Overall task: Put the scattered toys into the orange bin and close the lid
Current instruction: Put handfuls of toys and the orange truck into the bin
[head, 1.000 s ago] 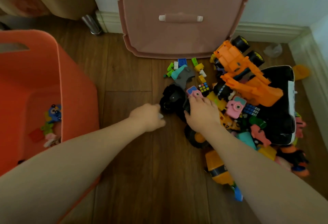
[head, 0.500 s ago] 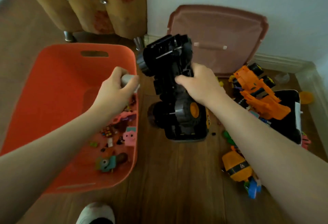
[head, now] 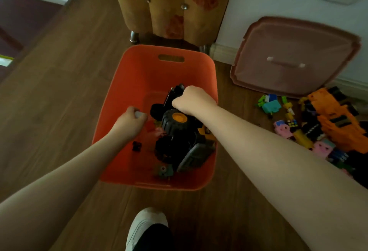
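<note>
We see the open orange bin (head: 139,75) holding a tilted black toy truck (head: 177,131); its pink lid (head: 294,51) leans against the wall beside scattered toys (head: 310,123).

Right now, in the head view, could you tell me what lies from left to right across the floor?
Left hand → black toy truck in the orange bin → pink lid → orange toy vehicle.

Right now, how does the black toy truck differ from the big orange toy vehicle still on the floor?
The black toy truck is inside the orange bin, gripped by the right hand; the orange toy vehicle lies on the floor in the toy pile near the pink lid, untouched. The truck is mostly black with orange wheel hubs and tipped on end; the vehicle's body is mostly orange. Both are large beside the small blocks.
</note>
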A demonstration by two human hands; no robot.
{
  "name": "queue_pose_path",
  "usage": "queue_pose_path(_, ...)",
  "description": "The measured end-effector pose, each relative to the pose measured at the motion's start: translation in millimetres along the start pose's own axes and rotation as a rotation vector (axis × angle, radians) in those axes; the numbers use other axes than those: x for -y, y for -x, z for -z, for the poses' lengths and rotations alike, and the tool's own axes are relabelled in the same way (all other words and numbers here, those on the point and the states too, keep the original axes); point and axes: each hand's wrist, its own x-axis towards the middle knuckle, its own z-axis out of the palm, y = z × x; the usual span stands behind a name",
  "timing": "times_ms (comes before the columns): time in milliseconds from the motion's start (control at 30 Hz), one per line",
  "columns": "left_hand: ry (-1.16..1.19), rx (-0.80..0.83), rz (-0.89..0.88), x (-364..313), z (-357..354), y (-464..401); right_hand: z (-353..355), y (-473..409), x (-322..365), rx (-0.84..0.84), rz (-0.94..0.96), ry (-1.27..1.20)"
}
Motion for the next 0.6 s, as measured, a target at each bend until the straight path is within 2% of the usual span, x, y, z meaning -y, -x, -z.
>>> queue_pose_path(100,0.013,0.0,-0.031,-4.3,-5.5,-3.5,-14.0,-8.4,-5.8,-0.107,0.05,0.117)
queue_pose_path(167,0.031,-0.024,-0.088,-10.1,-6.9,-4.7,-20.7,-11.1,-16.2,-0.161,0.186,0.271)
queue_pose_path(267,0.009,-0.063,-0.25,-24.7,-11.0,5.4,-20.4,-7.6,-40.6,-0.307,0.399,0.36)
queue_pose_path(367,-0.109,-0.052,-0.496,-50.4,-23.8,25.0,-12.7,-2.7,-80.4,-0.49,0.507,0.309)
queue_pose_path(433,-0.143,-0.025,-0.684,-71.8,-35.6,39.4,-2.4,0.4,-112.8,-0.552,0.453,0.26)
queue_pose_path(500,-0.169,-0.018,-0.856,-98.1,-53.4,54.1,9.4,4.5,-153.7,-0.556,0.303,0.232)
queue_pose_path(600,-0.208,0.034,-0.997,-136.2,-87.8,70.3,20.8,16.2,-222.6,-0.463,0.066,0.329)
